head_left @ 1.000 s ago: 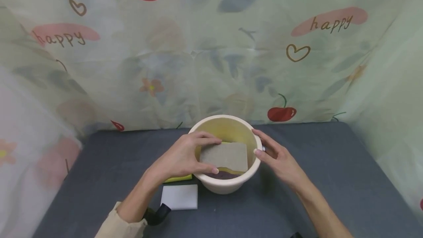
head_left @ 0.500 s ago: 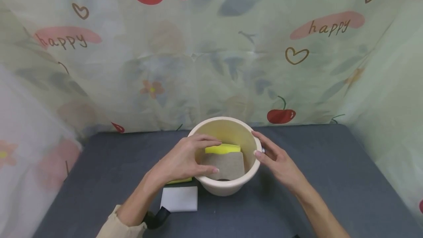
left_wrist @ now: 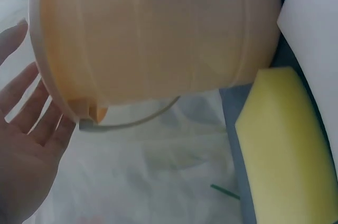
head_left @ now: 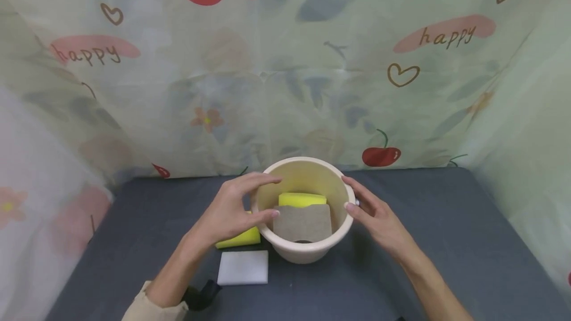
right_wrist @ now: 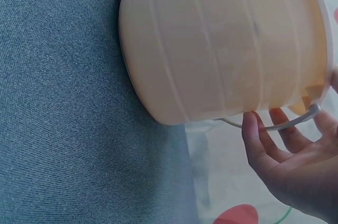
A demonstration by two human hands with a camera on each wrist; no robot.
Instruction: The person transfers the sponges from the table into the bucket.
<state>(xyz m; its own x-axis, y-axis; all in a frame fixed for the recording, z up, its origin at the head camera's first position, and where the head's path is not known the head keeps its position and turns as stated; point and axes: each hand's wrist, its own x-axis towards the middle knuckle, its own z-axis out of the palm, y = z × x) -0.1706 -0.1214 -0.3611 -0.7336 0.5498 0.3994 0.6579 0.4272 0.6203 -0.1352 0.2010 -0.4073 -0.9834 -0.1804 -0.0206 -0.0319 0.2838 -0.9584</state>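
Note:
A cream bucket (head_left: 301, 255) stands upright on the dark table. Inside it a grey-faced sponge (head_left: 303, 223) leans in front of a bright yellow sponge (head_left: 303, 199). My left hand (head_left: 232, 207) holds nothing; its thumb and fingers are spread at the bucket's left rim, with the thumb over the opening. My right hand (head_left: 379, 214) holds the right side of the bucket, with fingertips at the rim. In the right wrist view, the fingers (right_wrist: 251, 129) of that hand lie by the outer wall and the wire handle (right_wrist: 274, 127).
Left of the bucket, a yellow sponge (head_left: 243, 238) lies partly behind my left hand. In front of it is a white sponge block (head_left: 243, 267). A dark strap (head_left: 202, 295) is at my left wrist. A printed curtain (head_left: 285, 88) closes off the table's back edge.
The grey-faced sponge has dropped lower into the bucket, showing the yellow one behind. My left hand has let go of it and drawn back leftward to the rim. The right hand stays put.

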